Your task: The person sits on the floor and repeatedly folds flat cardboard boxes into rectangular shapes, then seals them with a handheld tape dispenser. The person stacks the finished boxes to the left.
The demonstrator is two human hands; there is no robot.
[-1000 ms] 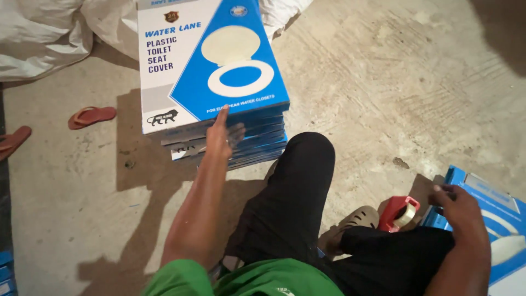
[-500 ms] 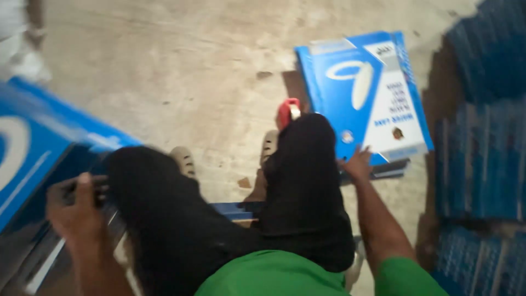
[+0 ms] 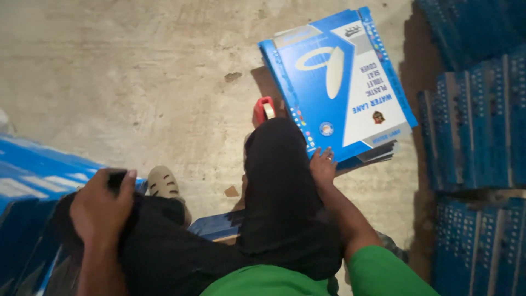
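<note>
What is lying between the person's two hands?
In the head view, the person's own black-trousered knee fills the stretch between the left hand and the right hand, which touches the blue flat box; a beige sandal shows too.

The bare concrete floor (image 3: 137,82) at the far left gives wide free room. On the right, stacks of blue boxes (image 3: 476,126) form a wall, with only a narrow dark gap beside the flat blue box (image 3: 339,82). The red tape dispenser (image 3: 263,109) and the person's black-trousered knee (image 3: 279,181) block the middle. More blue boxes (image 3: 22,186) close the near left.
</note>
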